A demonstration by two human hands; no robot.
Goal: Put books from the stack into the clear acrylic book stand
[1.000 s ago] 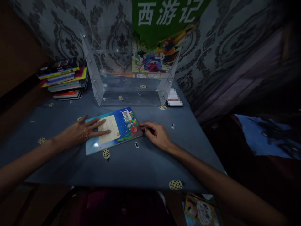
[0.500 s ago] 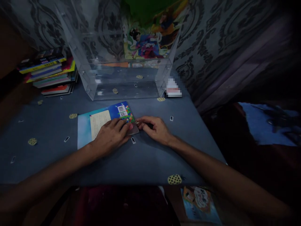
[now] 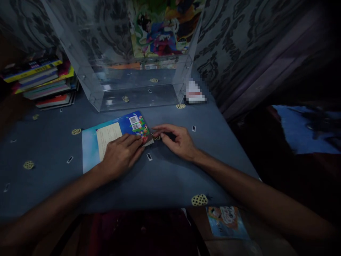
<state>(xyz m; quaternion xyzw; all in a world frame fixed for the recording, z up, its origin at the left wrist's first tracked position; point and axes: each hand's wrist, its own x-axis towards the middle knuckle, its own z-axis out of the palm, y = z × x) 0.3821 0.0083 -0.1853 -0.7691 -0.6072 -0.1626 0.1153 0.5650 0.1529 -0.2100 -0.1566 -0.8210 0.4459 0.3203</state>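
A blue picture book (image 3: 89,142) lies closed on the table, its back cover up, with a barcode and a cream text panel. Across its lower right part rests my left hand (image 3: 121,153), palm down, fingers laid flat near the book's corner. My right hand (image 3: 177,140) is just to the right of the book, a small gap from its edge. Its thumb and forefinger are apart and I see nothing between them; the other fingers are partly hidden.
A clear acrylic rack (image 3: 138,103) stands behind the book, with a colourful picture book (image 3: 162,39) in it. Stacked books (image 3: 48,85) are at the left. A pixelated white item (image 3: 195,94) sits right of the rack. Below the table's front edge lies another book (image 3: 226,224).
My right hand has drawn back from the book's corner, and its thumb and forefinger have parted. My left hand stays on the book. The whole view has shifted slightly.
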